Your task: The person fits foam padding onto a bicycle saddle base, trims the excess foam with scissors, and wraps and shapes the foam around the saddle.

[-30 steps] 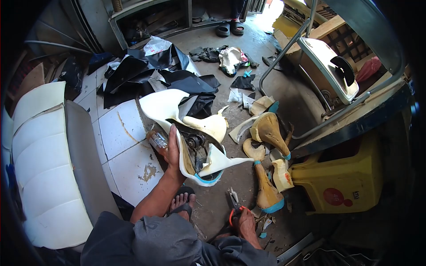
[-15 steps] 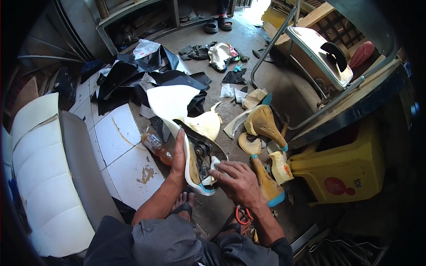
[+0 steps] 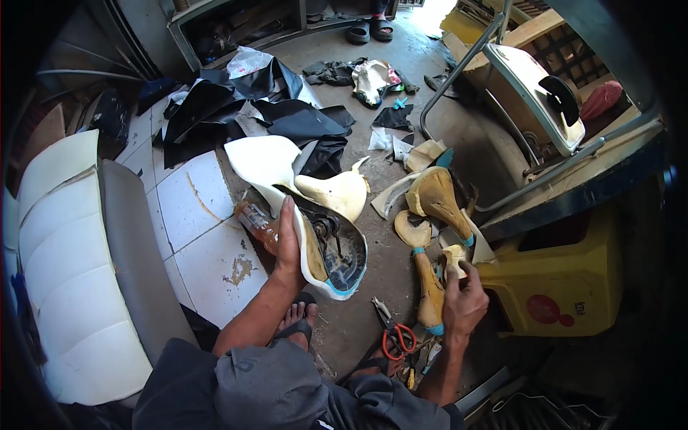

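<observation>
My left hand (image 3: 289, 247) is wrapped round the side of a bicycle saddle (image 3: 346, 261), tilted so its dark underside and metal fittings show. White foam edges the saddle, with a light-blue strip at its lower end. On the right, my right hand (image 3: 466, 301) is closed on a yellowish foam piece (image 3: 454, 259); the fingertips are partly hidden. Beside that hand lie old yellowed saddle pads (image 3: 430, 294) with blue ends. Orange-handled scissors (image 3: 396, 337) rest near my right foot. Beyond the saddle sits a pale saddle-shaped foam piece (image 3: 333, 193).
A bottle (image 3: 256, 226) lies on the white tiles at left, behind my left hand. Black sheet scraps (image 3: 215, 107) cover the floor farther off. A yellow plastic stool (image 3: 566, 279) and a metal-framed chair (image 3: 534, 93) stand at right. A long padded seat (image 3: 64, 265) is at far left.
My right hand has left the saddle, moved right and taken hold of the yellowish foam piece. The saddle's underside is now uncovered, and the scissors show more fully. My left hand keeps its hold.
</observation>
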Demonstrator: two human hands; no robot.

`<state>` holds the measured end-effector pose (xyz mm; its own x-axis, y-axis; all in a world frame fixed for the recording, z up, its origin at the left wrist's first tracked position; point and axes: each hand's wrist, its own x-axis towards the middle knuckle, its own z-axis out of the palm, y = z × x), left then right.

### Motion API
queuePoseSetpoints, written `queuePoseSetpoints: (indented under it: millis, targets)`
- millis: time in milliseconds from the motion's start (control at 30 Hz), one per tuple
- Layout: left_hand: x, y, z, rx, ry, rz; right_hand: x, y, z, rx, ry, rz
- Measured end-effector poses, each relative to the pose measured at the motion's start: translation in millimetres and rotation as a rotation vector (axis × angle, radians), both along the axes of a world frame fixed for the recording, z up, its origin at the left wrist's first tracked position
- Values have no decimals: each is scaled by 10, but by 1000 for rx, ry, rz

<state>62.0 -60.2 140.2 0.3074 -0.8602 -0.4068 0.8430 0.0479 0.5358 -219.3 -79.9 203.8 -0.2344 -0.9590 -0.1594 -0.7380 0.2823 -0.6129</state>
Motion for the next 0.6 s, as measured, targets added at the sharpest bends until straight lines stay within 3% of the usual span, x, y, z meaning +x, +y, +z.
queuePoseSetpoints:
  millis: [133, 167, 233, 367, 433, 600]
  targets:
    - [-188, -29, 23, 91, -188, 134, 443, 317, -222, -238, -519, 399]
    - [-215, -34, 32, 85, -191, 128, 576, 382, -235, -280, -586, 546]
    - [-265, -25, 63, 174, -253, 213, 843, 441, -207, -419, -471, 682]
    - [-333, 14, 147, 139, -362, 250, 1052, 514, -253, -353, -492, 541]
    - [-318, 57, 94, 126, -338, 220, 1037, 503, -262, -166, -622, 472]
    - [-292, 53, -13, 132, -299, 162, 987, 443, -356, 21, -703, 471]
